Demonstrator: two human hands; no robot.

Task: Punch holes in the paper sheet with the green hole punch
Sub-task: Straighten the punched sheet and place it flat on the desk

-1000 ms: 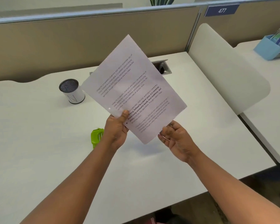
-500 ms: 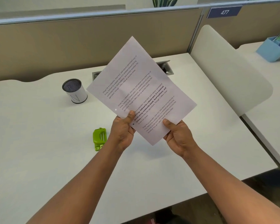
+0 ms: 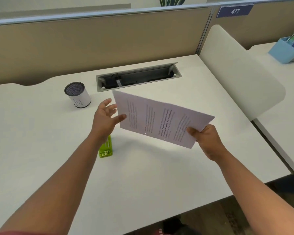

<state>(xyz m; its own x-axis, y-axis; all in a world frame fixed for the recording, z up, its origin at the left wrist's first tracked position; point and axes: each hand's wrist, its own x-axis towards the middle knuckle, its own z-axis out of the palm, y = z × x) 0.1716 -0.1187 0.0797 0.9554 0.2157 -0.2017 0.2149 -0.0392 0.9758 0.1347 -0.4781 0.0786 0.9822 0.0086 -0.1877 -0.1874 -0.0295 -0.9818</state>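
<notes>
Right hand grips printed paper sheet; sign reads "477".

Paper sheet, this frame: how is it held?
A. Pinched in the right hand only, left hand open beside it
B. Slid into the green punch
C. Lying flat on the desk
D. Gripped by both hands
A: the right hand pinches the paper sheet at its corner, while the left hand is spread open at its far edge.
</notes>
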